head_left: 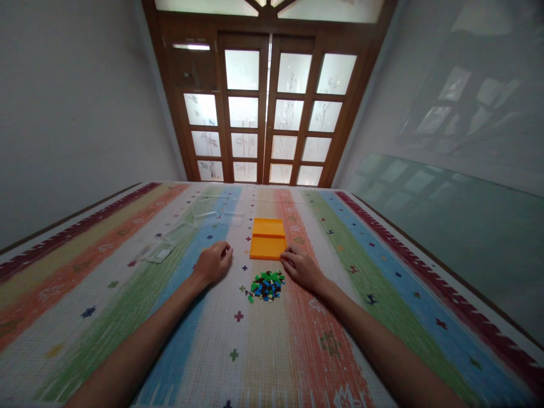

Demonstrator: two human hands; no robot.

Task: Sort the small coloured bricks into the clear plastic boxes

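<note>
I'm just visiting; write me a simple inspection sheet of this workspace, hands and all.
Surface: striped, patterned cloth, spread flat.
Job's things: orange tray in two sections; pile of small coloured pieces on its near side.
Clutter: see-through containers toward the left.
Hands: left hand curled, left of the tray, contents hidden; right hand at the tray's near right corner, grip unclear.
Cables: nothing seen.
Surroundings: wooden door with glass panes ahead; pale walls either side.

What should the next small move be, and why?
I'd probably bring the left hand toward the pile of small pieces: it sits apart from them, the right hand is at the near right corner of the orange tray, and no pieces show inside.
</note>
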